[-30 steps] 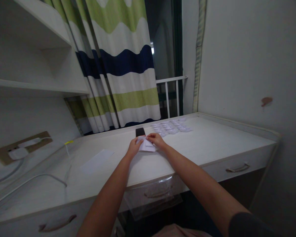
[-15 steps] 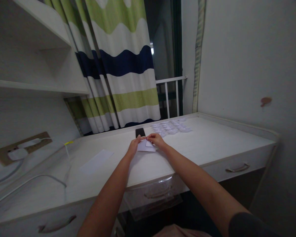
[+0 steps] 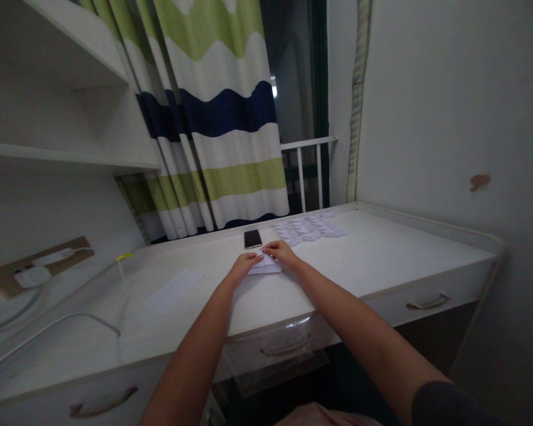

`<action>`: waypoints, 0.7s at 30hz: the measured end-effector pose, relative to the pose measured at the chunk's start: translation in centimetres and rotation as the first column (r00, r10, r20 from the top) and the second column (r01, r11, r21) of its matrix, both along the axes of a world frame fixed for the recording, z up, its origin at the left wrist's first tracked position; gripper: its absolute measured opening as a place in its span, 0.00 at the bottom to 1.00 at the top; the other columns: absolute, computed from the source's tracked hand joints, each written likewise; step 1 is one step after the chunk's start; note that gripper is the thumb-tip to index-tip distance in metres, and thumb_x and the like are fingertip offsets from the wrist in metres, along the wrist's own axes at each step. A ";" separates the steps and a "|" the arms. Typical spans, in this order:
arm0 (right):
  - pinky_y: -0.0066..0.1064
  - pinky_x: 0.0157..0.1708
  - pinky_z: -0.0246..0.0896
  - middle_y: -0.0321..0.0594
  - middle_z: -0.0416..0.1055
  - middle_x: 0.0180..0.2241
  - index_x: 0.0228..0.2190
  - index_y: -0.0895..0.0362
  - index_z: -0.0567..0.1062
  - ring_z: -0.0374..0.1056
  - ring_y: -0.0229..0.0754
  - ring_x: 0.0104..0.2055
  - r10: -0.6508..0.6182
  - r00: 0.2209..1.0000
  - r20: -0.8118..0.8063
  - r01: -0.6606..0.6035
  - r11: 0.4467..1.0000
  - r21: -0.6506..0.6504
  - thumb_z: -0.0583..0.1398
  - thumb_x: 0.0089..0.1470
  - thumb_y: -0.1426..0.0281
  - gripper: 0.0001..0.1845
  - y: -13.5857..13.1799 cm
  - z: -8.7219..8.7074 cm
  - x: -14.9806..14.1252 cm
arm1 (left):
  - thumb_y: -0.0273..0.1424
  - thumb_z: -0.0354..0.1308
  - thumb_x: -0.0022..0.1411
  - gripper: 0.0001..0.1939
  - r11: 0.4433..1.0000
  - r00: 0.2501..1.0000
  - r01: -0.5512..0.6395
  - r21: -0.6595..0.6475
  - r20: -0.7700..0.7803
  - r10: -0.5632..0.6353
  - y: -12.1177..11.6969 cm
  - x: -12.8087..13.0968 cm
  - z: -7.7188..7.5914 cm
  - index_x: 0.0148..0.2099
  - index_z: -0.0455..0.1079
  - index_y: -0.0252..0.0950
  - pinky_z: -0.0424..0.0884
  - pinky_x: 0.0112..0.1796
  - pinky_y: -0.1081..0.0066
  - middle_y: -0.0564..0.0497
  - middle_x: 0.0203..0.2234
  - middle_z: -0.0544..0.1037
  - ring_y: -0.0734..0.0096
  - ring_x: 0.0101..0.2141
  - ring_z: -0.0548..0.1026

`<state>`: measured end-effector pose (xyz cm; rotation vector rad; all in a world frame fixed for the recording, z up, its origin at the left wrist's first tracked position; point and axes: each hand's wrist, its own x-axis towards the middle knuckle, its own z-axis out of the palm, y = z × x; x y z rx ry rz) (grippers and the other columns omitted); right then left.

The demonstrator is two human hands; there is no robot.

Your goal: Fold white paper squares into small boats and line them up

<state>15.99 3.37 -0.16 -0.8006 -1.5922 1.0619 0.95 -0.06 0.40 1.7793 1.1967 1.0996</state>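
A striped green, navy and white curtain (image 3: 222, 118) hung behind the white desk (image 3: 382, 251) I leaned over, with a white shelf (image 3: 62, 152) on the wall to my left. On the desktop lay a loose sheet of white paper (image 3: 174, 291) off to the left, and a scatter of small paper pieces (image 3: 308, 228) toward the back, beside a black smartphone (image 3: 253, 239). The folded white paper (image 3: 265, 267) sat flat on the desk just below the phone, between my hands. The fingers of my left hand (image 3: 244, 266) and right hand (image 3: 284, 252) were curled low against its top edge, nearly meeting; I cannot tell whether they gripped it.
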 end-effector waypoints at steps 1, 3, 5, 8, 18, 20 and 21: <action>0.24 0.19 0.45 0.32 0.63 0.15 0.21 0.63 0.74 0.52 0.30 0.17 0.003 1.000 0.005 -0.003 1.000 -0.008 0.60 0.36 0.67 0.11 0.0 0.0 0.0 | 0.44 0.58 0.42 0.18 1.000 1.000 0.005 -0.016 -0.005 -0.005 0.1 -0.1 -0.1 0.25 0.71 0.31 0.56 0.25 0.73 0.53 0.17 0.70 0.74 0.22 0.64; 0.24 0.18 0.44 0.32 0.62 0.14 0.21 0.63 0.74 0.52 0.29 0.17 0.012 1.000 0.010 -0.012 1.000 -0.013 0.60 0.36 0.66 0.11 0.1 0.0 -0.1 | 0.44 0.59 0.41 0.18 0.999 1.000 0.002 -0.045 -0.003 -0.003 0.2 -0.1 -0.3 0.25 0.71 0.31 0.55 0.23 0.74 0.54 0.16 0.69 0.76 0.20 0.62; 0.25 0.18 0.43 0.32 0.62 0.14 0.21 0.63 0.74 0.52 0.29 0.17 0.019 1.000 0.011 -0.018 1.000 -0.009 0.60 0.36 0.66 0.11 0.1 -0.1 -0.1 | 0.44 0.59 0.41 0.19 0.997 1.000 0.003 -0.071 0.008 -0.002 0.3 -0.2 -0.4 0.26 0.71 0.30 0.53 0.22 0.75 0.55 0.15 0.68 0.77 0.19 0.61; 0.25 0.18 0.42 0.31 0.61 0.14 0.20 0.63 0.73 0.50 0.29 0.17 0.014 1.000 0.011 -0.014 1.000 -0.008 0.60 0.37 0.65 0.12 0.1 -0.1 -0.1 | 0.45 0.59 0.40 0.21 0.996 1.000 0.008 -0.088 0.016 -0.007 0.4 -0.2 -0.6 0.28 0.71 0.30 0.51 0.21 0.75 0.54 0.15 0.68 0.77 0.18 0.61; 0.25 0.19 0.43 0.33 0.62 0.14 0.18 0.63 0.73 0.52 0.30 0.18 0.028 0.998 0.062 -0.033 0.997 0.074 0.60 0.37 0.64 0.12 0.1 -0.2 0.0 | 0.44 0.60 0.39 0.19 0.997 0.999 0.004 -0.079 -0.033 -0.006 0.1 0.0 -0.4 0.24 0.69 0.31 0.52 0.22 0.75 0.56 0.15 0.66 0.78 0.18 0.60; 0.25 0.20 0.45 0.33 0.62 0.14 0.17 0.62 0.72 0.53 0.30 0.19 0.013 0.998 0.058 -0.017 0.997 0.076 0.60 0.37 0.65 0.11 0.3 -0.3 -0.2 | 0.44 0.60 0.38 0.19 0.995 0.999 0.014 -0.096 -0.034 -0.018 0.0 0.0 -0.3 0.25 0.69 0.31 0.52 0.22 0.75 0.56 0.15 0.67 0.77 0.19 0.61; 0.25 0.21 0.46 0.33 0.62 0.14 0.17 0.62 0.72 0.54 0.31 0.19 0.002 0.999 0.051 -0.006 0.997 0.079 0.60 0.37 0.66 0.10 0.4 -0.4 -0.2 | 0.44 0.60 0.38 0.19 0.995 0.999 0.017 -0.102 -0.039 -0.021 0.0 0.0 -0.3 0.25 0.69 0.31 0.52 0.22 0.75 0.56 0.15 0.66 0.77 0.19 0.61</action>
